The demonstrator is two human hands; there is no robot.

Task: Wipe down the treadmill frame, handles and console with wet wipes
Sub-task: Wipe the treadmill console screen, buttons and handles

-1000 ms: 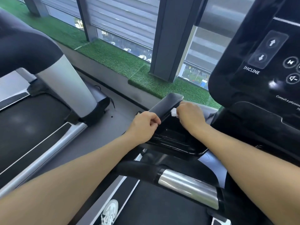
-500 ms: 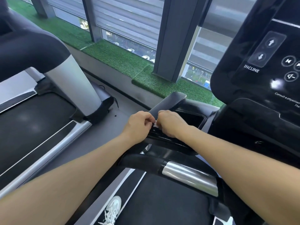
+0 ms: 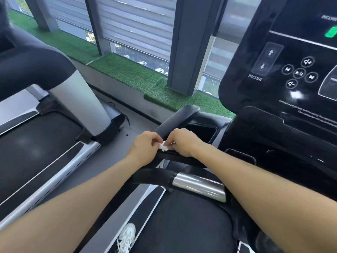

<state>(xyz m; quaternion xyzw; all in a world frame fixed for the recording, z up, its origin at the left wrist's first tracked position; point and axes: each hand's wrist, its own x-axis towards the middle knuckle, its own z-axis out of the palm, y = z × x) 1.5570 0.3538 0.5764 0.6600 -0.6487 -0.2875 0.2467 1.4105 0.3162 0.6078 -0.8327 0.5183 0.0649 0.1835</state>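
A small white wet wipe (image 3: 164, 146) is pinched between the left hand (image 3: 145, 147) and the right hand (image 3: 184, 142), both curled on it, just over the near end of the black side handle (image 3: 177, 116); the handle's long axis runs up and away to the right from the hands, which are equally near it; the console (image 3: 284, 70) stands to the right; a chrome grip bar (image 3: 198, 186) lies nearer the body, a neighbouring treadmill (image 3: 36, 136) to the left.

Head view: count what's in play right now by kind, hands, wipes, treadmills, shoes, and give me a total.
Hands: 2, left hand and right hand
Wipes: 1, wipe pinched between both hands
Treadmills: 2, near treadmill and neighbouring treadmill
Shoes: 1, shoe
Total: 6
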